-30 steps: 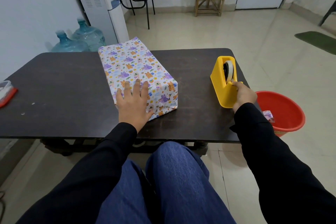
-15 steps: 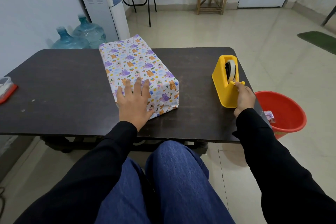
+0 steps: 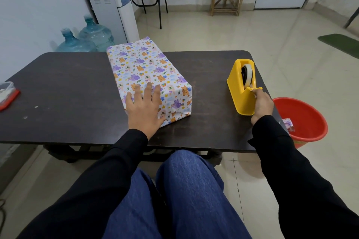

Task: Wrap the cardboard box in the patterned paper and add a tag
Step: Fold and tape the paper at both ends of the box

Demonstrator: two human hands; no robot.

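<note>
The box wrapped in patterned paper (image 3: 143, 70) lies on the dark table (image 3: 64, 93), its long side running away from me. My left hand (image 3: 144, 109) lies flat on the near end of the box, fingers straight and spread. A yellow tape dispenser (image 3: 241, 85) stands to the right near the table's edge, with a roll of tape inside. My right hand (image 3: 262, 104) is at the dispenser's near end, its fingertips pinching at the cutter where the tape end sits. No tag is in view.
A red bucket (image 3: 303, 120) with a scrap of patterned paper on its rim stands on the floor right of the table. A clear container with a red lid (image 3: 6, 93) sits at the table's left edge. Water bottles and a dispenser stand behind the table.
My right hand has shifted from gripping the dispenser's near end to pinching at its cutter. My left hand has stayed flat on the box.
</note>
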